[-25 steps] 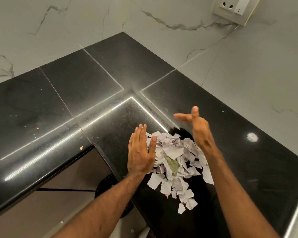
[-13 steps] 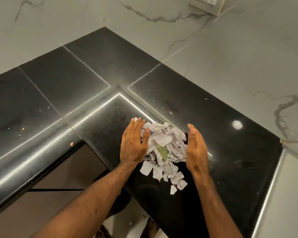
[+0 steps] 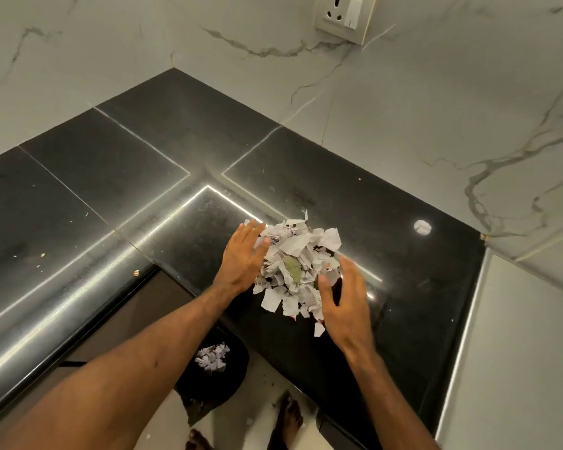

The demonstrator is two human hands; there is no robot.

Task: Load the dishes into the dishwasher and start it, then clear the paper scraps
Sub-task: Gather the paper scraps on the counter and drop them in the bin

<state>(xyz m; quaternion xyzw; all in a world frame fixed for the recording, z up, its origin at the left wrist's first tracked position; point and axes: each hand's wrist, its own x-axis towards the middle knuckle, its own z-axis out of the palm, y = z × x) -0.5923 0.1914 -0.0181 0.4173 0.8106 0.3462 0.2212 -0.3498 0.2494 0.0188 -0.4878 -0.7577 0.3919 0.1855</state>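
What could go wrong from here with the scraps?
1. The paper scraps are loose; lifted between the left hand and right hand, some may fall past the bin onto the floor.
2. The stray scrap near the right hand lies outside the pile and may be missed.

Your view is moderately bright and sharp. Glare streaks and a round bright spot [image 3: 422, 227] mark the glossy countertop [image 3: 111, 177]. Straight edges bow near the borders.
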